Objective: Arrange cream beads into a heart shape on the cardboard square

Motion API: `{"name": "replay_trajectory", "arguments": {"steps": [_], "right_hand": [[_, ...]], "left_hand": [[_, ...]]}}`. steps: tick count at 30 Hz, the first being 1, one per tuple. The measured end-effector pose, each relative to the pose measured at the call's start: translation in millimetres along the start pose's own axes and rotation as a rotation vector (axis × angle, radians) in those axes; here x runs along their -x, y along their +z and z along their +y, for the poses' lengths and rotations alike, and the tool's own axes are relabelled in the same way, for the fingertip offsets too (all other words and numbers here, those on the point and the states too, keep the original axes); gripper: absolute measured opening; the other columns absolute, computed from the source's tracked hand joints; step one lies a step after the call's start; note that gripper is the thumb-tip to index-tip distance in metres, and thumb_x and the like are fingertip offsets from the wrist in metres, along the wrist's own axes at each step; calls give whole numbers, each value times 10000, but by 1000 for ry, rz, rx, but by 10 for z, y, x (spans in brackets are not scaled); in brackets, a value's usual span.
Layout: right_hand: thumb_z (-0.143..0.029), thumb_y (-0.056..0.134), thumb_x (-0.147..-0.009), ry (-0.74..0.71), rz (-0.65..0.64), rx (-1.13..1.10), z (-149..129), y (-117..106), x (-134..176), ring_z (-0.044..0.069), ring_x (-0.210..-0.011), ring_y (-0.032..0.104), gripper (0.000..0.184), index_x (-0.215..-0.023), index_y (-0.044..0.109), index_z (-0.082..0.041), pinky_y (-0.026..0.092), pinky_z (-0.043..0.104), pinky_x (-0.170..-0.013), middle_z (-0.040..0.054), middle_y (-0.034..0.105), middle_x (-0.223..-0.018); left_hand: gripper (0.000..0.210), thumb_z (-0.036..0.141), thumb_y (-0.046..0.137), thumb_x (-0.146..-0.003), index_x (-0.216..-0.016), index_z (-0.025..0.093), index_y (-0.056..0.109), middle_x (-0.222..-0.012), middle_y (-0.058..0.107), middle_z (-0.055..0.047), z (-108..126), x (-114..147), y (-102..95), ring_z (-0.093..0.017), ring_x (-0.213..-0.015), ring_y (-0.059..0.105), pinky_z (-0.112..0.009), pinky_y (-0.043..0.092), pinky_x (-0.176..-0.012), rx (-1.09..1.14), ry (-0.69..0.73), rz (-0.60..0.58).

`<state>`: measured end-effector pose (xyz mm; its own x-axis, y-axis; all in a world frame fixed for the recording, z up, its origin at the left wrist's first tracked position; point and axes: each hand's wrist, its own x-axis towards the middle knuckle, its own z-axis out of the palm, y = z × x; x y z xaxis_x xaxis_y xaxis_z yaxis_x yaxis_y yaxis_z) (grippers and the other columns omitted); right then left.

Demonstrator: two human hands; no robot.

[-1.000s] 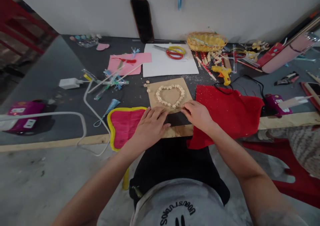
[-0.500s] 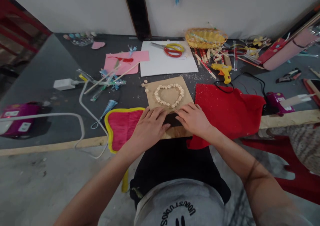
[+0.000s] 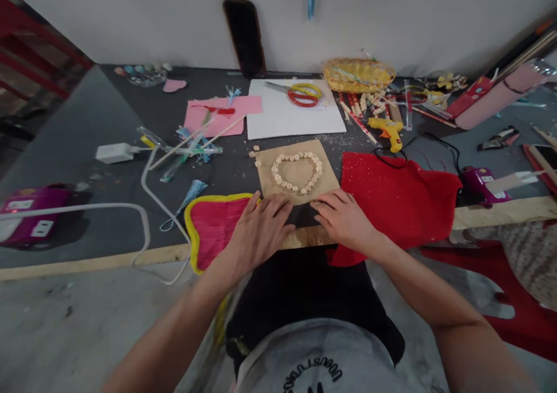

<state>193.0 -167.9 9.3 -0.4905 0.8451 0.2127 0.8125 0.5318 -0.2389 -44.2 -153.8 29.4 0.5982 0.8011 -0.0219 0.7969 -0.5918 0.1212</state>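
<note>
Red cloth (image 3: 404,201) droops over the front edge of the desk (image 3: 235,172), right by the right hand (image 3: 337,213), so one careless forearm could probably drag it off. Same worry on the left, where the pink pad with a yellow rim (image 3: 213,224) overhangs too. Between them, close to that front edge, lies brown paper (image 3: 329,178) with a heart of pale flower-shaped bits (image 3: 303,190) on top. If those aren't stuck down, a tug at the paper would likely wreck the outline.

The left hand (image 3: 263,227) is palm-down, fingers loosely out at the paper's near left corner, gripping nothing I can see. The right has its fingers half curled at the near right corner; can't tell if it's pinching the paper. Further back, a black cord (image 3: 429,134) by the yellow glue gun (image 3: 389,130) loops onto the cloth's far edge, so a yank might take both along.

Stuff I can't make out: the undersides of the hands, any glue under the heart, and what's inside the yellow basket (image 3: 359,76) near the desk's back edge.
</note>
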Motion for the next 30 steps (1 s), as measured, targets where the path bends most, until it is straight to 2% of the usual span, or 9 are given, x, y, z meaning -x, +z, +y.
{"name": "replay_trajectory", "arguments": {"steps": [5, 7, 9, 13, 17, 20, 25, 27, 30], "right_hand": [[-238, 562, -1003, -58, 10, -4, 116, -44, -39, 287, -1089, 610, 238, -1174, 719, -190, 529, 437, -898, 124, 730, -1148], [-255, 531, -1023, -85, 44, -23, 198, -91, -81, 259, -981, 632, 206, -1053, 720, -177, 526, 400, -863, 118, 738, -1030], [-306, 477, -1054, -86, 112, -39, 290, -171, -134, 224, -836, 624, 283, -888, 675, -189, 511, 358, -800, 90, 714, -863], [-357, 376, -1082, 22, 269, -92, 471, -375, -234, 167, -641, 556, 380, -747, 505, -233, 423, 279, -613, 28, 614, -683], [-378, 399, -1059, 162, 305, -177, 620, -503, -297, 128, -511, 479, 332, -754, 435, -251, 343, 256, -525, -24, 561, -614], [-392, 401, -1044, 223, 328, -211, 680, -529, -340, 133, -539, 520, 307, -775, 449, -252, 362, 248, -531, -14, 590, -641], [-352, 439, -1024, 246, 358, -259, 665, -467, -413, 135, -568, 558, 238, -812, 472, -250, 422, 245, -558, -18, 601, -672], [-313, 473, -1009, 232, 370, -287, 641, -404, -428, 147, -635, 622, 155, -874, 507, -246, 475, 254, -598, 2, 657, -751], [-277, 532, -980, 216, 341, -319, 597, -295, -426, 179, -787, 696, 46, -1001, 554, -242, 561, 293, -701, 46, 705, -907]], "left_hand": [[375, 339, 544, -995, -1345, 249, 641, -1440, 629, -102, -74, -16, -3, -307, -1347, 572, -572, 335, -1230, 6, 38, 10], [360, 339, 552, -995, -1323, 237, 660, -1423, 641, -103, -105, -26, -7, -301, -1325, 587, -551, 354, -1218, 2, 60, 15], [352, 335, 556, -997, -1312, 228, 669, -1406, 654, -101, -127, -31, -8, -294, -1300, 602, -529, 370, -1204, -10, 79, 20], [355, 332, 578, -997, -1317, 207, 667, -1407, 655, -99, -141, -22, 5, -289, -1285, 611, -509, 375, -1193, -30, 104, 38], [342, 321, 621, -978, -1284, 177, 673, -1392, 664, -113, -156, -42, -6, -309, -1256, 631, -532, 407, -1152, -59, 138, 51], [279, 282, 625, -974, -1224, 177, 688, -1303, 710, -108, -199, -105, -50, -294, -1167, 673, -512, 456, -1091, -49, 183, 87], [169, 200, 536, -1000, -1041, 165, 696, -1056, 747, -82, -326, -218, -109, -230, -985, 692, -385, 547, -904, 97, 254, 213], [170, 190, 508, -1006, -1020, 167, 676, -1015, 726, -77, -385, -245, -104, -221, -948, 676, -373, 553, -882, 138, 239, 270], [124, 188, 525, -987, -1044, 170, 634, -1002, 684, -80, -477, -280, -86, -233, -953, 646, -385, 559, -891, 148, 136, 339]]}}
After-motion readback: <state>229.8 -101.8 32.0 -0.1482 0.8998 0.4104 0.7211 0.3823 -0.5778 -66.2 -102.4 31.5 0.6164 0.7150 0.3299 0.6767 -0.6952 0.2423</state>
